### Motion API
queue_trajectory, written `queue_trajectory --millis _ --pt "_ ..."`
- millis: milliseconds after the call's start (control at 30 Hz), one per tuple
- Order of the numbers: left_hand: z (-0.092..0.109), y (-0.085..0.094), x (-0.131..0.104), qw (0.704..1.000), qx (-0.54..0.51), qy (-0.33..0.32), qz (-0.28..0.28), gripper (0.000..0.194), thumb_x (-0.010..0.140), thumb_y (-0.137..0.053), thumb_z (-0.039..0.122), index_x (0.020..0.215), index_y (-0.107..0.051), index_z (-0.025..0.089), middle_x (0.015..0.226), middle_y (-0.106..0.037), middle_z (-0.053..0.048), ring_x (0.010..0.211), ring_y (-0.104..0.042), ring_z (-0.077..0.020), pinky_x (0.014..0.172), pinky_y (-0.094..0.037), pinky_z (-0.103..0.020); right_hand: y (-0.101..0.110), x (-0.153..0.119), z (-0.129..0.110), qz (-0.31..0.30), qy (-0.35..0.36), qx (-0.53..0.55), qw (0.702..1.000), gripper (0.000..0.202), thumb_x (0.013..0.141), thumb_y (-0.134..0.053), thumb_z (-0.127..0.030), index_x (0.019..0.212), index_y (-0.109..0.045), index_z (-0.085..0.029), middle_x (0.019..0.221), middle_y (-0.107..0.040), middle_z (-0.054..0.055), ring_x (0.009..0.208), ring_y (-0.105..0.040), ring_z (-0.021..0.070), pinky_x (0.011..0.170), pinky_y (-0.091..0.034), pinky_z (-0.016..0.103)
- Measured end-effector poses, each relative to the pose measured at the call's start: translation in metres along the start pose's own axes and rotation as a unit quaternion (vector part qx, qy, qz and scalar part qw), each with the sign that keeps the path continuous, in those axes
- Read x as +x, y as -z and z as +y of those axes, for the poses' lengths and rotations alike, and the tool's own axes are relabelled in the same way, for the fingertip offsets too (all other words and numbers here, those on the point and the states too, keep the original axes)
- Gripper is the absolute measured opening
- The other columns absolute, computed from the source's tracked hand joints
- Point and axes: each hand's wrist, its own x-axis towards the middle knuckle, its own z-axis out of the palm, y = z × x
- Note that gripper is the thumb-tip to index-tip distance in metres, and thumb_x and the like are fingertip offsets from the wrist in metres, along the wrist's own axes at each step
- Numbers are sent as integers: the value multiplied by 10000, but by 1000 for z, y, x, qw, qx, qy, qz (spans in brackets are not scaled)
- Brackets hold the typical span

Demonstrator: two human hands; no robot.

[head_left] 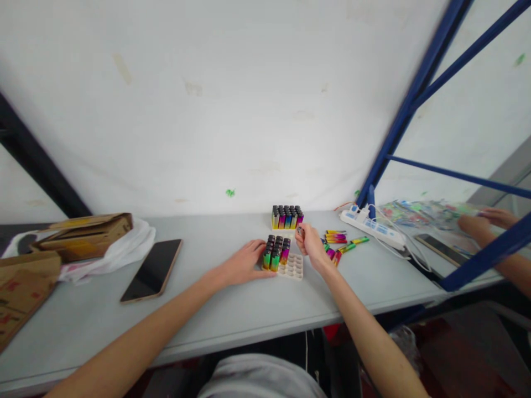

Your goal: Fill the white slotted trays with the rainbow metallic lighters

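Observation:
A white lighter tray [295, 271] lies on the table in front of me, its left part filled with upright multicoloured lighters [272, 260] with black tops. The slots on its right side are bare. My left hand [245, 262] is curved round the tray's left end, thumb along the front edge and fingers behind. Over the tray's back right corner, my right hand [310, 243] is closed round a lighter [300, 230]; only its top end shows. Behind stands a second tray's block of upright lighters [287, 216]. Loose lighters [336, 237] lie right of my right hand.
A power strip [373, 228] with white cables lies by the blue metal frame [390, 141]. At left are a dark phone [153, 270], a cardboard box [91, 237] and a white plastic bag [135, 249]. Another person's hand [477, 228] is beyond the frame, near another phone [442, 249].

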Motion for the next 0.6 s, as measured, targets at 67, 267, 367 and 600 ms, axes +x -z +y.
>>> queue_trajectory --millis 67,267,367,600 --pt "0 1 0 1000 1 1 -2 745 871 -679 735 1361 -595 180 1389 -588 -168 1280 -567 -358 1155 -443 -508 0 1 1 -2 13 -15 1000 505 962 -418 -487 531 -317 -243 443 -268 -62 397 -195 75 395 -141 236" --pt "0 1 0 1000 5 4 -5 729 870 -693 720 1362 -592 192 1392 -588 -155 1285 -568 -349 1155 -447 -493 3 3 -4 -48 -10 -13 999 574 952 -431 -706 641 -435 -224 509 -246 -87 431 -172 77 431 -140 236" --pt "0 1 0 1000 8 3 -4 726 865 -697 720 1348 -601 186 1388 -590 -161 1285 -569 -354 1158 -447 -497 9 -6 -18 -127 66 -34 989 575 947 -450 -760 846 -564 -205 603 -353 -73 480 -302 95 474 -266 242" --pt "1 1 0 1000 3 -3 0 723 861 -703 715 1338 -616 178 1373 -600 -167 1287 -572 -362 1163 -445 -498 30 -37 -56 -218 207 -211 930 339 1011 -574 -543 984 -627 -209 913 -644 19 874 -611 171 821 -494 296"
